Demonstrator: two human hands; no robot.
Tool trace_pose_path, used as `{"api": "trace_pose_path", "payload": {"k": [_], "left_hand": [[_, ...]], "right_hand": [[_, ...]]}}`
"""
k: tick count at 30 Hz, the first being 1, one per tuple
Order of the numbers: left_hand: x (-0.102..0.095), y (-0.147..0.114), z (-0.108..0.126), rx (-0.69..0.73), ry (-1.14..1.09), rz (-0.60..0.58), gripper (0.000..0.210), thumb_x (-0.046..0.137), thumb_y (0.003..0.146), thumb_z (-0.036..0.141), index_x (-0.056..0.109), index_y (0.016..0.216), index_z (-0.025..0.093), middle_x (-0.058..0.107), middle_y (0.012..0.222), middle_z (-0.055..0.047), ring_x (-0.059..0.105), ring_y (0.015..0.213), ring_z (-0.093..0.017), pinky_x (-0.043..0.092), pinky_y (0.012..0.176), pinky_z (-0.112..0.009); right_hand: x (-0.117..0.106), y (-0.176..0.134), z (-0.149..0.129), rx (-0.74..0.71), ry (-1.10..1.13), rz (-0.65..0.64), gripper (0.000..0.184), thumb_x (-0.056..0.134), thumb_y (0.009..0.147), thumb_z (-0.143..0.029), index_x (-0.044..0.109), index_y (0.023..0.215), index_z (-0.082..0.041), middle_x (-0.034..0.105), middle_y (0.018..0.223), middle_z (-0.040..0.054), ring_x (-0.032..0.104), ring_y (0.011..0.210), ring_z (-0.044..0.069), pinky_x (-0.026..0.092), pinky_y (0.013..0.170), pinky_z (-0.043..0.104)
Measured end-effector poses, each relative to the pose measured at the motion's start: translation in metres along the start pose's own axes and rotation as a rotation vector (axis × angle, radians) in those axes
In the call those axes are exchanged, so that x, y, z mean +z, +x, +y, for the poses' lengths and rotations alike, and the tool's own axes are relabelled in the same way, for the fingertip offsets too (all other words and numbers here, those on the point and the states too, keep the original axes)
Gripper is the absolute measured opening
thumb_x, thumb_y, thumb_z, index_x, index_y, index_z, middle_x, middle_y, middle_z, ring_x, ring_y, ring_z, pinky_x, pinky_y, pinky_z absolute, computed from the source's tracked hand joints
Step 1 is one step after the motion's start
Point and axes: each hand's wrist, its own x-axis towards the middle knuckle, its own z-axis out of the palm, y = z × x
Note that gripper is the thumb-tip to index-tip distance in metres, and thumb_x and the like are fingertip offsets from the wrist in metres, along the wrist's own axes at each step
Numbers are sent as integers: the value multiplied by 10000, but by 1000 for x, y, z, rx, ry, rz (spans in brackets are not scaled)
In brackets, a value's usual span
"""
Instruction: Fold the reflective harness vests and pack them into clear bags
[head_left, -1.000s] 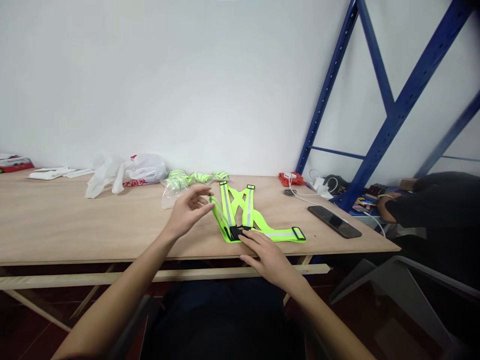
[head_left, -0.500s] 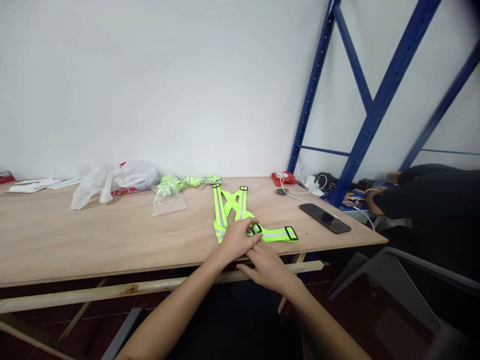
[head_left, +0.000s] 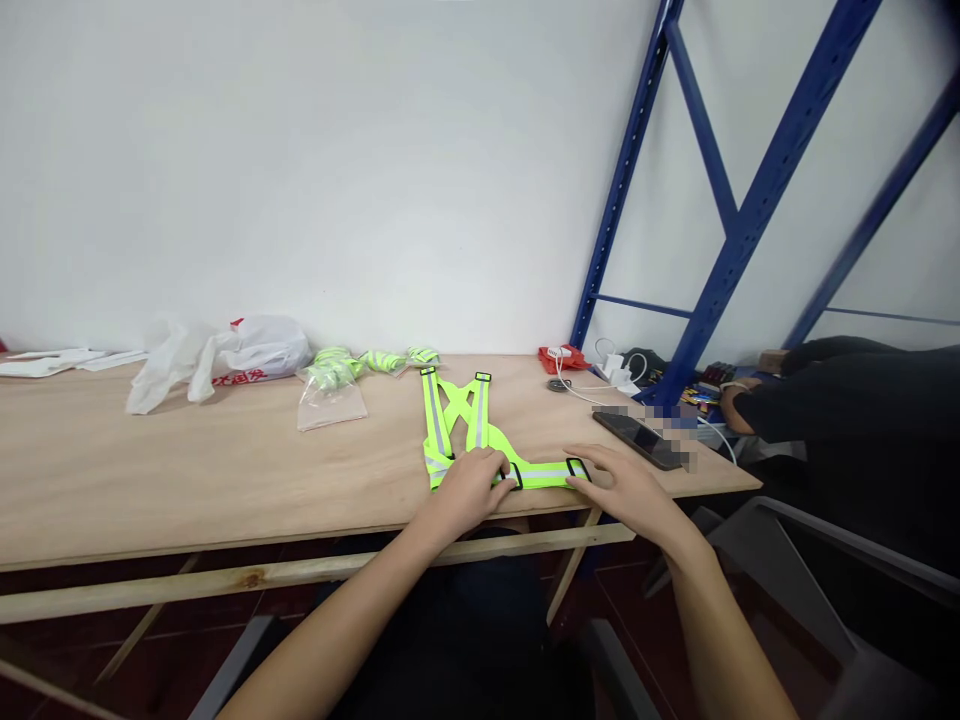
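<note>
A neon yellow-green reflective vest [head_left: 479,410] made of elastic straps with grey stripes and black buckles lies on the wooden table, its shoulder straps crossing towards the wall. My left hand [head_left: 471,488] rests on its lower band, fingers curled and thumb pinching at a black buckle [head_left: 516,476]. Farther right, my right hand [head_left: 622,488] reaches round the band's end, thumb and fingers apart on either side of the end buckle [head_left: 577,469]. That strap end still lies flat. My left hand covers part of the lower band.
Bagged reflective straps [head_left: 334,372] and a white plastic bag [head_left: 262,347] lie along the wall. A phone [head_left: 637,438], white cable and red item [head_left: 564,358] are at the right. Blue rack posts [head_left: 720,270] rise beyond, near another person's dark sleeve [head_left: 825,390].
My right hand has moved right, away from my left hand, to the end of the band. My left hand stays at the buckle. The view has shifted slightly.
</note>
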Motion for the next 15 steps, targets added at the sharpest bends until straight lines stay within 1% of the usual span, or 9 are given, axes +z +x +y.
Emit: {"api": "trace_pose_path", "payload": {"k": [3, 5, 6, 7, 9, 10, 12, 15], "left_hand": [[0, -5, 8, -53, 128, -19, 136, 546, 976, 276, 603, 1014, 158, 677, 984, -94, 638, 929, -253, 488, 790, -350], [0, -10, 14, -43, 187, -40, 169, 467, 1002, 231, 615, 992, 151, 675, 997, -103, 631, 950, -248, 492, 810, -355], [0, -13, 17, -23, 212, -35, 190, 446, 1003, 210, 625, 981, 150, 674, 1014, -106, 623, 980, -247, 490, 848, -365], [0, -16, 20, -4, 237, -12, 202, 444, 999, 206, 637, 978, 152, 671, 1050, -110, 610, 1025, -252, 478, 903, -386], [1, -22, 24, 8, 300, 71, 197, 482, 983, 243, 666, 985, 170, 648, 1159, -114, 565, 1121, -282, 423, 1005, -467], [2, -26, 26, 0, 335, 111, 197, 504, 973, 271, 677, 1009, 184, 632, 1204, -113, 544, 1151, -301, 396, 1026, -511], [3, -33, 29, -38, 392, 141, 238, 518, 964, 311, 678, 1112, 215, 613, 1236, -115, 532, 1143, -324, 402, 987, -550], [5, -42, 32, -65, 415, 97, 341, 493, 971, 317, 615, 1278, 232, 611, 1208, -129, 543, 1085, -314, 453, 899, -495]], "right_hand": [[-1, 1, 12, 94, -10, -132, 439, 645, 822, -436, 699, 1218, -255, 715, 1227, 77, 666, 1084, 308, 539, 919, 424], [-1, 2, 14, 121, 16, -170, 449, 647, 805, -433, 702, 1207, -242, 724, 1196, 79, 674, 1021, 301, 542, 873, 408], [-1, 2, 13, 128, 33, -181, 456, 651, 796, -430, 702, 1205, -234, 724, 1191, 81, 672, 1001, 295, 538, 864, 402], [-2, 3, 13, 134, 51, -193, 466, 655, 790, -426, 699, 1210, -229, 723, 1187, 81, 670, 981, 288, 534, 857, 398], [-6, 3, 10, 148, 87, -227, 490, 655, 786, -419, 686, 1236, -226, 725, 1168, 77, 665, 928, 268, 531, 835, 387], [-8, 2, 9, 154, 98, -242, 499, 654, 787, -418, 681, 1247, -227, 726, 1155, 73, 661, 903, 258, 530, 823, 381], [-12, 1, 5, 156, 91, -246, 497, 663, 783, -424, 688, 1241, -234, 728, 1131, 66, 650, 867, 245, 525, 796, 364], [-19, 2, -4, 126, 48, -189, 456, 684, 783, -454, 720, 1194, -259, 728, 1107, 54, 627, 829, 229, 510, 743, 337]]}}
